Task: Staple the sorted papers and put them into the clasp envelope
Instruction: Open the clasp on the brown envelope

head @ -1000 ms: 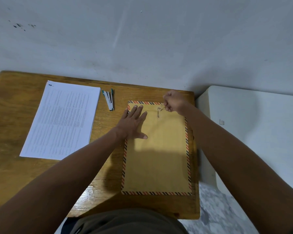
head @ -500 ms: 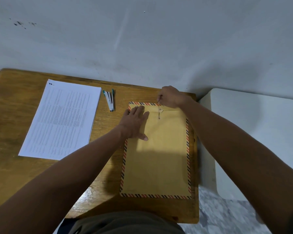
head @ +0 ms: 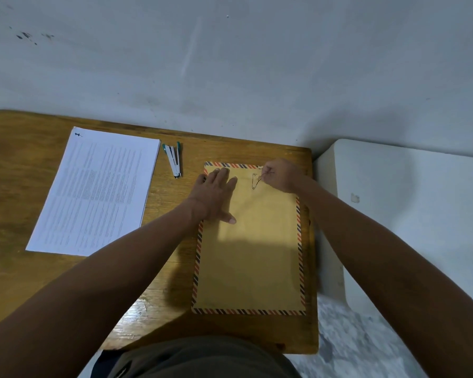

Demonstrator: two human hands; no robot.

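L hand (head: 213,198) lies flat, palm down, on the upper-left part of the clasp envelope (head: 250,249); fingers straight and slightly spread toward the far striped edge, thumb out to the side across the brown paper. It presses the envelope, grasps nothing.

R hand (head: 280,175) is clenched at the envelope's top, just right of the L fingertips. Thumb and forefinger pinch the thin closure string (head: 260,179), which runs from the fingers down-left to the two small round fasteners beside them. Other fingers are curled in; the string's far end is too fine to follow.

Envelope lies flat under both hands on the wooden desk (head: 25,268), w/ red-and-dark striped border, long side running toward the person; its flap end is under the hands.

Stack of printed papers (head: 96,190) lies well left of the L hand, flat on the desk, a small dark mark at its far left corner; can't tell if that's a staple. Stapler (head: 173,159), white w/ green ends, lies between the papers and the L hand, just beyond the fingertips to the left, touching neither.

White surface (head: 410,214) sits right of the R forearm, beside the desk edge.
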